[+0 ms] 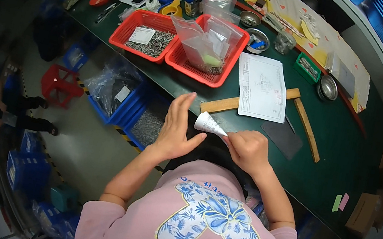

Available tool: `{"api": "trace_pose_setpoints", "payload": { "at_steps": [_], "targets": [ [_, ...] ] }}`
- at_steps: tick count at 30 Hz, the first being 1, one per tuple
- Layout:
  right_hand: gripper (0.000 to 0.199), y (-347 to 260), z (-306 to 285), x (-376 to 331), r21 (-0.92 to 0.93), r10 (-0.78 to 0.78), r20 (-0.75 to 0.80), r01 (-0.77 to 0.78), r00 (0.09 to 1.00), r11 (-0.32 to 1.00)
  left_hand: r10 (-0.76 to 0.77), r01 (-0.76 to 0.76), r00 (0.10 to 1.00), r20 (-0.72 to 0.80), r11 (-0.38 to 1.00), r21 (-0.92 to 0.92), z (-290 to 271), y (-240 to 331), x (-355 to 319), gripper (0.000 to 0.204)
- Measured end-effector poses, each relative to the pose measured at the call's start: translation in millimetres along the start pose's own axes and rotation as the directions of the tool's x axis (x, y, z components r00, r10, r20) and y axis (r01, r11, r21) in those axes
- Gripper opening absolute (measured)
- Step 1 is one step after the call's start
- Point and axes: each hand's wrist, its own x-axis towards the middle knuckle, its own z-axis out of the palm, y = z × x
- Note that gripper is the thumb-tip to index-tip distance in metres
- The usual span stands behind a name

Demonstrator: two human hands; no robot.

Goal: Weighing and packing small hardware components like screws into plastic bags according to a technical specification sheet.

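Note:
My right hand (250,149) pinches the narrow end of a white printed paper (209,124) rolled into a cone, its wide end facing left. Just left of the cone, my left hand (175,128) is raised with fingers stretched and the thumb apart, holding nothing. Both hands are at the front edge of the green table (246,125). Beyond them lies a sheet with a printed drawing (262,88), partly over a wooden bar (218,106). A second wooden bar (307,129) angles away to the right, beside a dark grey flat piece (283,138).
Two red baskets stand farther back: one (120,35) with small metal parts, the other (180,69) with clear bags. Metal bowls (328,87) and a green tray (307,68) sit at right. Blue crates (124,107) and a red stool (60,86) stand left; another person (11,98) is beyond.

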Motion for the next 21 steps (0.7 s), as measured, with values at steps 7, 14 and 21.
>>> {"api": "trace_pose_setpoints", "payload": {
  "at_steps": [7,14,21],
  "targets": [
    [0.012,-8,-22,28,-0.002,-0.36,0.245,0.371,0.9,0.928,0.395,-0.556,0.766,0.508,0.803,0.215,-17,18,21,0.016],
    [0.016,-6,-55,48,0.107,-0.316,0.222,0.299,0.922,0.948,0.405,-0.522,0.786,0.467,0.839,0.152,-49,13,17,0.012],
    [0.022,3,-45,57,0.16,-0.318,0.131,0.297,0.939,0.941,0.415,-0.466,0.786,0.458,0.885,-0.003,-63,2,25,0.022]
  ]
}}
